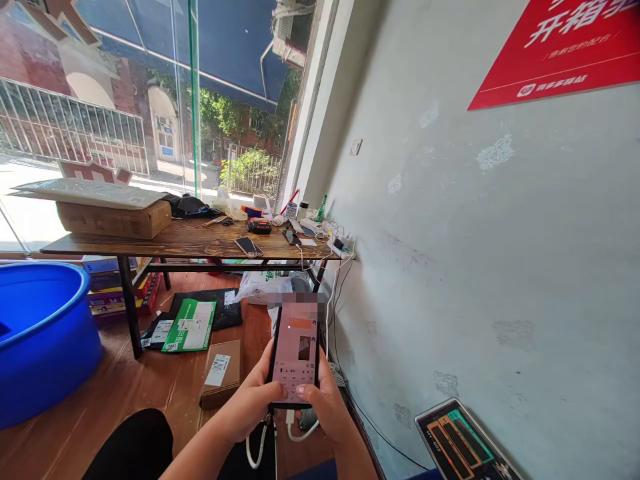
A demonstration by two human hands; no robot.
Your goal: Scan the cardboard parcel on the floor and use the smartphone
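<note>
Head view: left hand [260,388] and right hand [326,395] grip the phone [296,343] between them.

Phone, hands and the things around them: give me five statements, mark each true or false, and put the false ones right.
1. The left hand and right hand both hold the phone. True.
2. The blue tub stands on the table. False: it stands on the floor.
3. A flat pale package lies on top of a cardboard box. True.
4. The poster on the wall is green. False: it is red.
5. A green bottle lies on the floor. False: it stands on the table.
</note>
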